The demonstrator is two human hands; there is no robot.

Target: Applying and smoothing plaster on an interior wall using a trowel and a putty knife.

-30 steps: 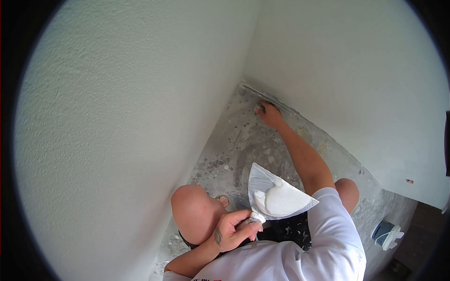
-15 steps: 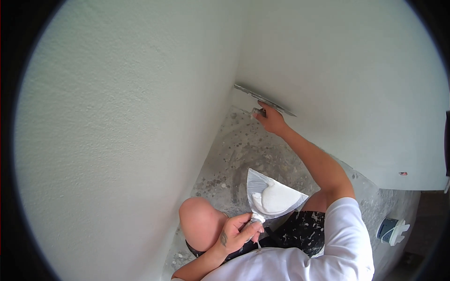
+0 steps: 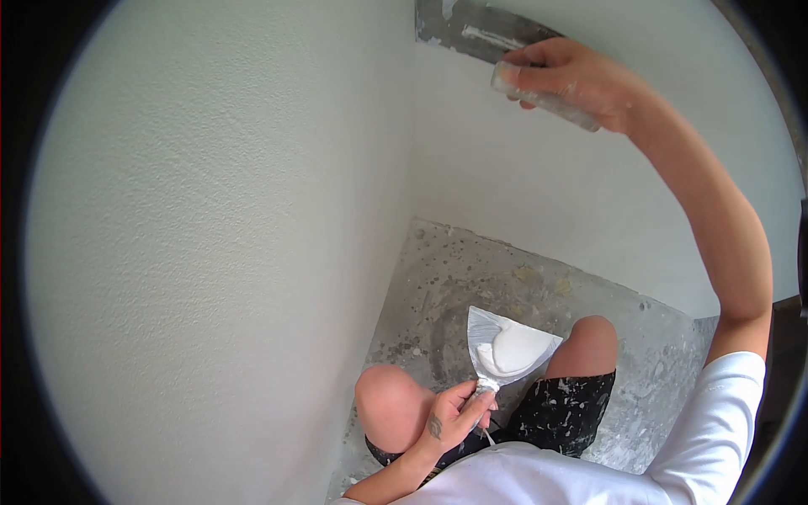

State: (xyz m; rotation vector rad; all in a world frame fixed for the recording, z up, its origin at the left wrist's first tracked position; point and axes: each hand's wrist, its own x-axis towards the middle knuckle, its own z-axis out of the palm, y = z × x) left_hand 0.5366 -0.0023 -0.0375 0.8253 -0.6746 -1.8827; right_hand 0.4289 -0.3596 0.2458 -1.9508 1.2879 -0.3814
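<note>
- textured wall [image 3: 202,210]: rises to the left of the left hand [image 3: 459,417], with none of its fingers touching it.
- smoother wall [image 3: 505,177]: behind the fingers of the right hand [image 3: 572,80], meeting the textured wall in a corner to their left.
- speckled floor [image 3: 454,278]: below the right fingers and beyond the left ones, running up to both walls.
- trowel [image 3: 471,29]: right fingers curl narrowly around its handle; the long blade lies on the wall side of them and reaches left to the corner. this grip probably keeps the blade's face toward the smoother wall; i cannot tell if the whole face touches.
- putty knife [image 3: 481,324]: left thumb and fingers pinch its handle; the fan-shaped blade spreads just beyond the fingertips, face up, likely so its load doesn't slide off.
- white paste [image 3: 520,349]: heaped on that fan-shaped blade, ahead of the left fingers, perhaps carried there to be near the right hand.
</note>
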